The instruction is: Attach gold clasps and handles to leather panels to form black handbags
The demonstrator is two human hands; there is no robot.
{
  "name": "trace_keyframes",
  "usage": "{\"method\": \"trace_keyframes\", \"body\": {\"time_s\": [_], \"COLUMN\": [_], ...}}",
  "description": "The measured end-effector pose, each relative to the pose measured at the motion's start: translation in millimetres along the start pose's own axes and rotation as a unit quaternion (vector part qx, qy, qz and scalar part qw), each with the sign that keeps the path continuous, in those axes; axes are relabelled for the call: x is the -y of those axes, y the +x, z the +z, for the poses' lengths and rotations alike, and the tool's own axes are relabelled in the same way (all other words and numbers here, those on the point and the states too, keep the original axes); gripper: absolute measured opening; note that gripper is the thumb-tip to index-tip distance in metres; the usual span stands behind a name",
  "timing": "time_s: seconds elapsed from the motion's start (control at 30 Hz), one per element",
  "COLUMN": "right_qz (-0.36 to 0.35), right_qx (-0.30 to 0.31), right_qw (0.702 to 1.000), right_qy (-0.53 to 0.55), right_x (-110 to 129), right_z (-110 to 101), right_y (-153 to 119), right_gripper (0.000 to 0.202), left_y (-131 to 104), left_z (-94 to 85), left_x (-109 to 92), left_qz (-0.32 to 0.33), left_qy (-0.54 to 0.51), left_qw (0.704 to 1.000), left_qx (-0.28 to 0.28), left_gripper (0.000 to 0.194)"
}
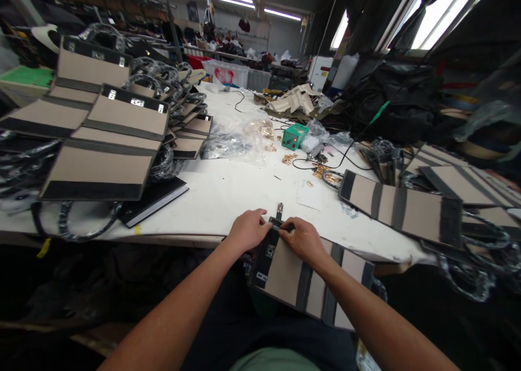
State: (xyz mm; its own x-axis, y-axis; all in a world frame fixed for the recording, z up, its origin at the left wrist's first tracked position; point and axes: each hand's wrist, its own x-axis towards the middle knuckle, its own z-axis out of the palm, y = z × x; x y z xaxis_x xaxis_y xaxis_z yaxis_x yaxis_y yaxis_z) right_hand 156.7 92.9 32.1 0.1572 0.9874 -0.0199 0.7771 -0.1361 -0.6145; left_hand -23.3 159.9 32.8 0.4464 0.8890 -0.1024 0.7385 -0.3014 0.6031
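A beige-and-black bag panel (284, 276) lies tilted over the front edge of the white table, close to my body. My left hand (249, 231) grips its upper left corner, thumb and fingers pressed together at the black edge. On the same edge, the fingers of my right hand (304, 241) are pinched; whatever sits between them is too small to make out. A dark strap tab with a metal end (280, 208) sticks out past the corner between my hands. Silvery metal fittings (270, 251) show along the panel's black band.
At left, similar panels (109, 162) with plastic-wrapped handles are piled by a black book (157, 200). More panels (401, 208) lie at right. Further back are a green control box (294, 136) with a cable, gold-coloured hardware (321, 170) and clear plastic bags (232, 143).
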Motion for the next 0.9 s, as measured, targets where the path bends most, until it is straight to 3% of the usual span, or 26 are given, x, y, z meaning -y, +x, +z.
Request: {"method": "trace_keyframes", "body": {"time_s": [0.17, 0.37, 0.53, 0.67, 0.77, 0.9], "right_qz": [0.008, 0.009, 0.013, 0.012, 0.032, -0.005], "right_qx": [0.007, 0.019, 0.033, 0.032, -0.053, -0.182], "right_qw": [1.000, 1.000, 0.999, 0.993, 0.961, 0.864], "right_qy": [0.006, 0.006, 0.014, 0.115, 0.271, 0.469], "right_x": [-1.4, -4.9, -5.7, -3.6, 4.7, 22.4], "right_z": [-2.1, -3.1, -6.9, -25.8, -42.5, -41.4], "right_y": [1.5, 4.4, 8.9, 10.2, 9.2, 14.8], "right_gripper": [0.006, 0.005, 0.007, 0.007, 0.028, 0.039], "left_y": [30.2, 42.0, 47.5, 52.6, 54.9, 54.3], "left_z": [-16.1, -10.2, -1.2, 1.8, 4.2, 7.7], "left_x": [-7.6, -8.6, -3.7, -3.9, -3.4, -0.6], "left_qz": [-0.015, -0.068, -0.091, -0.096, -0.107, -0.117], "left_qy": [0.003, -0.071, -0.089, -0.077, -0.085, -0.095], "left_qw": [0.993, 0.971, 0.970, 0.978, 0.978, 0.977], "left_qx": [0.114, 0.220, 0.208, 0.170, 0.160, 0.152], "left_gripper": [0.027, 0.030, 0.031, 0.031, 0.030, 0.031]}}
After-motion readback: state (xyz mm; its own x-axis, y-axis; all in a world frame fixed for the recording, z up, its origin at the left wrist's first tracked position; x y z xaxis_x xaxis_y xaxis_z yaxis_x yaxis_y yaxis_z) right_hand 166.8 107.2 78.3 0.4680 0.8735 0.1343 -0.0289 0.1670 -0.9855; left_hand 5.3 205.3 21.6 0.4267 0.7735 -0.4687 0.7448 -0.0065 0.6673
